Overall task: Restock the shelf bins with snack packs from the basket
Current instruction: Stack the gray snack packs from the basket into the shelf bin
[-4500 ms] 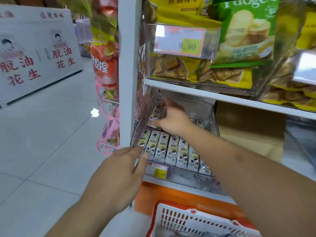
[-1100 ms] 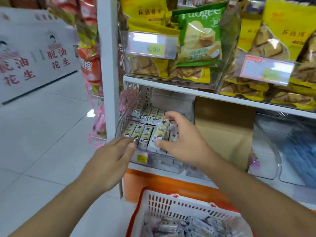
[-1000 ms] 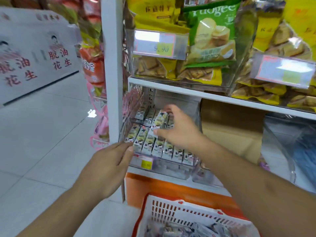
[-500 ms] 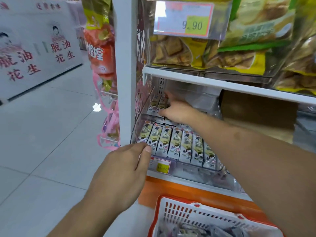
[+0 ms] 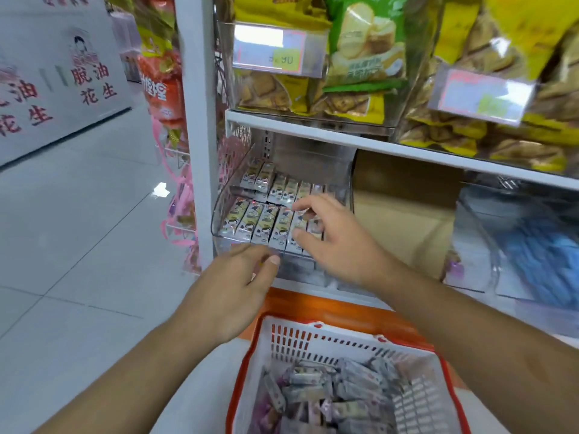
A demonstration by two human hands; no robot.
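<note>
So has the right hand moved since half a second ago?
Yes. The right hand has pulled back from the rear of the clear bin to its front row of snack packs.

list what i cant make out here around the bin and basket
- Price tag on the clear bin: head view, hidden behind the left hand.
- Rightmost front snack packs: covered by the right hand.
- Basket bottom: cut off by the frame edge.
- Upper price tag: digits blurred.

Clear glossy plastic bin (image 5: 219, 211), foil-shiny packs (image 5: 266, 222)
</note>
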